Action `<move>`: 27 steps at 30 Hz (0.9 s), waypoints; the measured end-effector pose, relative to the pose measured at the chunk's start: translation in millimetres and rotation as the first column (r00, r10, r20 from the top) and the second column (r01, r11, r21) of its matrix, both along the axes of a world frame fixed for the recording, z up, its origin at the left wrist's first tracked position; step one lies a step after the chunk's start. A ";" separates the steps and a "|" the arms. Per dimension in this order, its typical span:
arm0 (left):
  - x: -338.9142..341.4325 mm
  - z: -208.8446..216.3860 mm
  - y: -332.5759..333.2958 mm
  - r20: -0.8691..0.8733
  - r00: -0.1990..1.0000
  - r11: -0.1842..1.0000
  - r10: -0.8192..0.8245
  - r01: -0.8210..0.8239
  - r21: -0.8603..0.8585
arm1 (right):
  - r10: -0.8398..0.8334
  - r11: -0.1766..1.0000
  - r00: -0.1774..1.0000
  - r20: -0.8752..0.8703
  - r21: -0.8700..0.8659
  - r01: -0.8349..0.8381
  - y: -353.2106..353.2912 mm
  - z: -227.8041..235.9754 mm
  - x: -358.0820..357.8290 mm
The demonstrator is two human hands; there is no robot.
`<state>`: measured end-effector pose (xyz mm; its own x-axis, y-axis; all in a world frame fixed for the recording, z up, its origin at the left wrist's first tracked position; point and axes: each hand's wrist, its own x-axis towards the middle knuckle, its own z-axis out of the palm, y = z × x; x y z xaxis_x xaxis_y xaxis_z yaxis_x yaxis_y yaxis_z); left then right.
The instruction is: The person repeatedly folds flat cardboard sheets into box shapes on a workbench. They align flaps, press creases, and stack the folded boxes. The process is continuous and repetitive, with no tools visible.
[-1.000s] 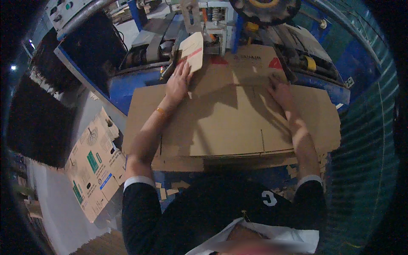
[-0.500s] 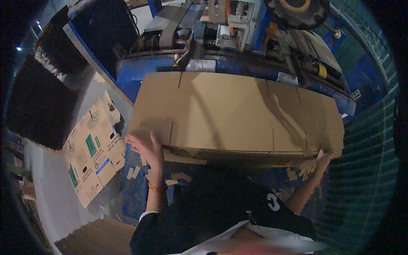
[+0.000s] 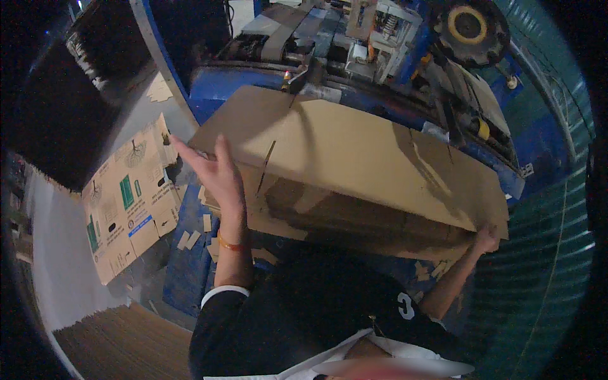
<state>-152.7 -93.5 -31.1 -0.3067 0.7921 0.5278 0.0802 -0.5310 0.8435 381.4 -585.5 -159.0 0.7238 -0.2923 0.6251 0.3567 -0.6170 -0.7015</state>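
Observation:
A long brown cardboard sheet (image 3: pixel 354 145) with slots cut along its long edges lies in front of me, its left end raised and tilted. Beneath its near edge shows more cardboard (image 3: pixel 316 215), with a dark gap between. My left hand (image 3: pixel 218 174) is at the sheet's left end, thumb up and fingers stretched out to the left; whether the palm touches the sheet I cannot tell. At the near right corner my right hand (image 3: pixel 486 240) is closed on the sheet's edge, its fingertips partly hidden.
Beyond the sheet stands a blue machine (image 3: pixel 234 88) with belts, rollers and a black wheel (image 3: pixel 470 28). A printed flat carton (image 3: pixel 130 196) lies at the left. Cardboard scraps (image 3: pixel 187 239) litter the blue surface. Stacked cardboard (image 3: pixel 126 345) sits at the lower left, corrugated green sheeting (image 3: pixel 538 272) at the right.
The top sheet has tilted, its left end rising, and the gap under its near edge has widened. My left hand has moved up and left; my right hand keeps hold of the corner.

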 end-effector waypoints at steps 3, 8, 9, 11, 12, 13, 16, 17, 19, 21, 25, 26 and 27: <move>-2.1 -6.5 10.2 0.533 0.844 0.987 -0.063 0.131 -0.091 | -0.008 0.927 0.999 -0.037 0.374 0.021 24.2 38.1 -11.0; -9.8 -31.1 2.0 0.628 0.712 0.718 -0.314 0.611 -0.334 | 0.353 0.642 0.906 0.236 0.643 -0.418 64.9 105.2 -72.9; -13.4 -33.0 -2.7 0.472 0.801 0.773 -0.368 0.546 -0.324 | 0.362 0.550 0.871 0.333 0.678 -0.488 72.1 116.0 -95.4; -23.0 -32.7 -13.1 0.122 0.881 0.830 -0.458 0.472 -0.297 | 0.369 0.707 0.865 0.340 0.502 -0.498 82.7 126.5 -151.9; -26.5 -31.8 -18.9 0.048 0.865 0.804 -0.500 0.484 -0.345 | 0.378 0.767 0.865 0.331 0.411 -0.493 87.7 129.8 -178.0; -28.9 -30.9 -24.6 -0.034 0.834 0.789 -0.551 0.507 -0.348 | 0.442 0.862 0.795 0.415 0.049 -0.505 95.2 125.4 -204.6; -24.1 -31.3 -37.3 -0.387 0.679 0.780 -0.623 0.577 -0.242 | 0.870 0.420 0.485 0.087 -0.645 -0.638 117.2 109.1 -256.2; -19.0 -32.5 -40.4 -0.530 0.617 0.768 -0.583 0.630 -0.111 | 0.906 0.255 0.419 -0.053 -0.722 -0.643 123.9 104.1 -264.6; -7.4 -33.6 -43.9 -0.724 0.385 0.651 -0.572 0.750 -0.115 | 0.893 0.108 0.400 -0.207 -0.764 -0.636 135.0 96.7 -273.3; 2.6 -31.7 -45.4 -0.886 0.192 0.596 -0.423 0.795 -0.112 | 0.855 0.022 0.407 -0.322 -0.760 -0.650 142.4 94.8 -274.6; 12.7 -21.0 -46.5 -0.939 -0.025 0.587 -0.342 0.775 -0.235 | 0.865 -0.010 0.390 -0.316 -0.788 -0.616 147.6 100.6 -272.0; 13.3 -18.6 -46.7 -0.942 -0.048 0.584 -0.332 0.774 -0.245 | 0.873 -0.008 0.374 -0.313 -0.776 -0.630 147.2 101.6 -271.8; 14.4 -16.7 -46.2 -0.944 -0.090 0.578 -0.316 0.771 -0.267 | 0.877 -0.028 0.356 -0.322 -0.774 -0.632 147.8 101.3 -270.7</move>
<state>-138.3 -139.8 -47.8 0.9711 0.1578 0.1790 0.1152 -0.9669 0.2276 110.6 -437.7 -57.7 0.0119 0.9427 0.3335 0.9998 -0.0059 -0.0192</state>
